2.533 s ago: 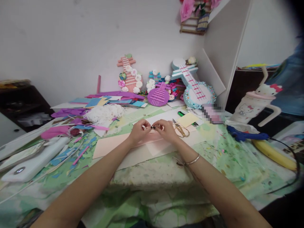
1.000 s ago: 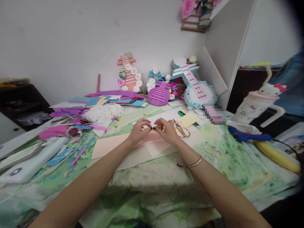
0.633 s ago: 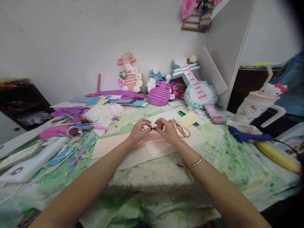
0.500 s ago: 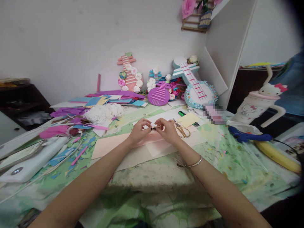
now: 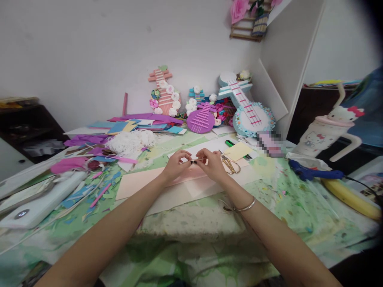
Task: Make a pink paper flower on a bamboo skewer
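Observation:
My left hand point(image 5: 176, 166) and my right hand point(image 5: 212, 164) meet over the middle of the table, thumbs and forefingers pinched close together. Between the fingertips is something small, thin and pale, mostly hidden by the fingers. Beneath both hands lie a sheet of pale pink paper point(image 5: 134, 182) and other pale sheets. Just right of my right hand rest gold-handled scissors point(image 5: 232, 165), partly beside a pale yellow piece of paper point(image 5: 239, 150). Behind that paper lies a green marker point(image 5: 229, 143).
Lute-shaped crafts, one purple point(image 5: 200, 120) and one pale blue point(image 5: 253, 118), lean at the back. White shredded string point(image 5: 131, 141) and paper scraps lie left, near a white device point(image 5: 44, 205). Right are a blue glue gun point(image 5: 314, 172), a banana point(image 5: 351, 198) and a tumbler point(image 5: 317, 135).
Both hands stay pinched in nearly the same place. The view has shifted very slightly; nothing on the table has visibly moved.

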Tool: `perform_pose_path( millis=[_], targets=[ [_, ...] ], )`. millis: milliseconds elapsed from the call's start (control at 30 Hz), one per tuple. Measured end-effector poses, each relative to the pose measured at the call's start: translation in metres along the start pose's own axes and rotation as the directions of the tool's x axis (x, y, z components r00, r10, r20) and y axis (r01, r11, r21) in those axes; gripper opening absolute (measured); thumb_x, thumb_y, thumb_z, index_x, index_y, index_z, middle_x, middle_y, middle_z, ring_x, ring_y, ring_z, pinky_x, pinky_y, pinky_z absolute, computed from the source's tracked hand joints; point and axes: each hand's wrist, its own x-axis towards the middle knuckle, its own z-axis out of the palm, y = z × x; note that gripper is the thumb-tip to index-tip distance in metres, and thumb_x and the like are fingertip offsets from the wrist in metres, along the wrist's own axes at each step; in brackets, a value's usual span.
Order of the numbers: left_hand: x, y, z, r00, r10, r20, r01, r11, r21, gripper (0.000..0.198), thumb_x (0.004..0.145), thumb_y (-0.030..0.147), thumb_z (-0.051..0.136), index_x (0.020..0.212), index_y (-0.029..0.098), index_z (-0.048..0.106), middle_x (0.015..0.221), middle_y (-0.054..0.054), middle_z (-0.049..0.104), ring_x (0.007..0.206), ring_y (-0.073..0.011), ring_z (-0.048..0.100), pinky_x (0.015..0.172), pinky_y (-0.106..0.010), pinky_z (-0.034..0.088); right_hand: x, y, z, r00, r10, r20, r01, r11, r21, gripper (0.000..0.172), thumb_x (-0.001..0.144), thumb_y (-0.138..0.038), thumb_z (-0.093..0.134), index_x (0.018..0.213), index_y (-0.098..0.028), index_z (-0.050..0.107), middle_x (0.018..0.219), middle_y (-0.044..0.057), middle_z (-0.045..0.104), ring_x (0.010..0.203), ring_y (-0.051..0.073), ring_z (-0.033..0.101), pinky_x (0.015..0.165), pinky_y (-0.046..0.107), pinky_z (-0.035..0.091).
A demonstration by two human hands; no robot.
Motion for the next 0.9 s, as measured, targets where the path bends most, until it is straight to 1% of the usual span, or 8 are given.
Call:
perform_pose_path(
  millis=[233,533,767,900],
  targets=[
    [0.0001,-0.0023,0.0008,1.000,-0.002,-0.003,0.001,1.000,-0.006,0.010,0.073,0.026,0.057,0.071,0.017,0.061,0.098,-0.007,0.059,0.095,-0.0186,0.056,0.069,-0.026,0.045,0.0001,-0.0016,-0.0012,1.000,0.007,0.005,-0.007,1.000,0.003,0.011,0.078,-0.024,0.057,0.088,-0.020,0.054,0.075,-0.004,0.064,0.063,0.010,0.057,0.080,0.032,0.024],
    [-0.0004,0.0007,0.0005,1.000,0.006,-0.021,-0.007,1.000,-0.024,0.009,0.072,0.026,0.058,0.070,0.017,0.062,0.096,-0.007,0.060,0.093,-0.0183,0.057,0.067,-0.025,0.046,-0.0005,-0.0042,-0.0016,1.000,0.017,0.010,-0.017,1.000,-0.009,0.010,0.079,-0.026,0.054,0.087,-0.020,0.054,0.072,-0.002,0.064,0.063,0.012,0.056,0.080,0.033,0.025],
    [-0.0011,0.0016,0.0006,1.000,-0.019,-0.007,0.019,0.999,-0.031,0.010,0.072,0.025,0.057,0.070,0.017,0.061,0.096,-0.007,0.060,0.092,-0.0180,0.057,0.068,-0.026,0.045,-0.0005,-0.0049,-0.0025,1.000,0.016,0.019,-0.015,1.000,-0.008,0.011,0.078,-0.026,0.056,0.087,-0.020,0.054,0.077,-0.002,0.065,0.063,0.012,0.056,0.081,0.034,0.024],
    [-0.0010,0.0029,0.0003,1.000,-0.019,-0.002,0.019,1.000,-0.017,0.010,0.072,0.026,0.056,0.069,0.017,0.060,0.096,-0.006,0.060,0.093,-0.0176,0.057,0.068,-0.025,0.044,-0.0008,-0.0069,-0.0032,0.999,0.017,0.027,-0.017,1.000,-0.008,0.010,0.078,-0.026,0.056,0.085,-0.019,0.054,0.073,-0.002,0.064,0.062,0.012,0.056,0.081,0.034,0.024]
  ],
)
